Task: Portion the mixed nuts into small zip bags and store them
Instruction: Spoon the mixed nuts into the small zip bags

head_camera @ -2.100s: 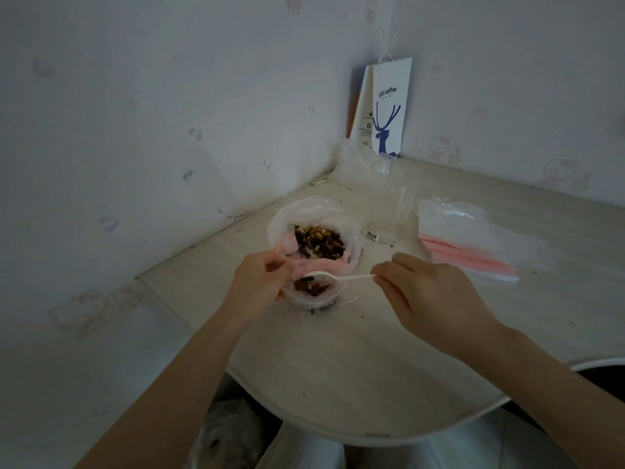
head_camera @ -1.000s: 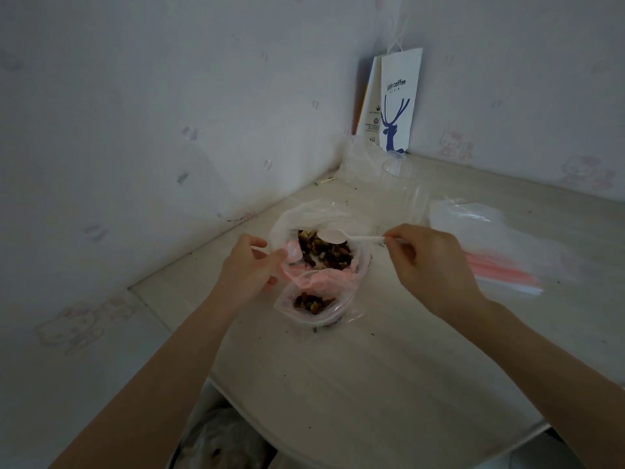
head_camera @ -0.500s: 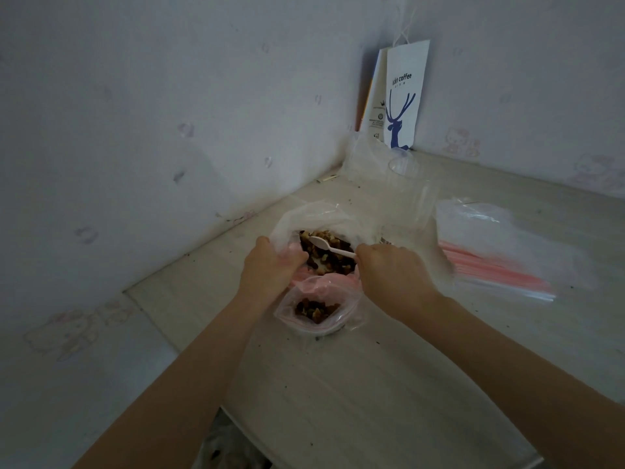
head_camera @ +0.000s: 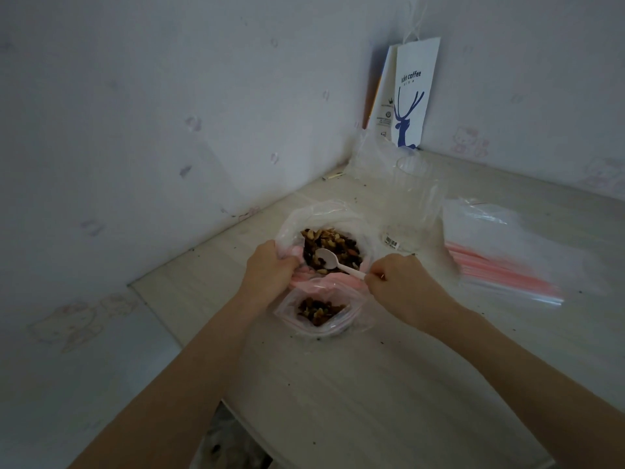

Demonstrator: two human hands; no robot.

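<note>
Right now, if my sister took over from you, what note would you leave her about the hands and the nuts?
Left hand grips the pink top edge of the small bag, holding it open on the table.
Right hand pinches the handle of the spoon; its bowl lies on the nuts in the big bag, just behind the small bag.
Done: a little heap of nuts is in the small bag.
Left: scoop more in, zip it shut, then fill more from the stack of empty bags on the right and store them.
</note>
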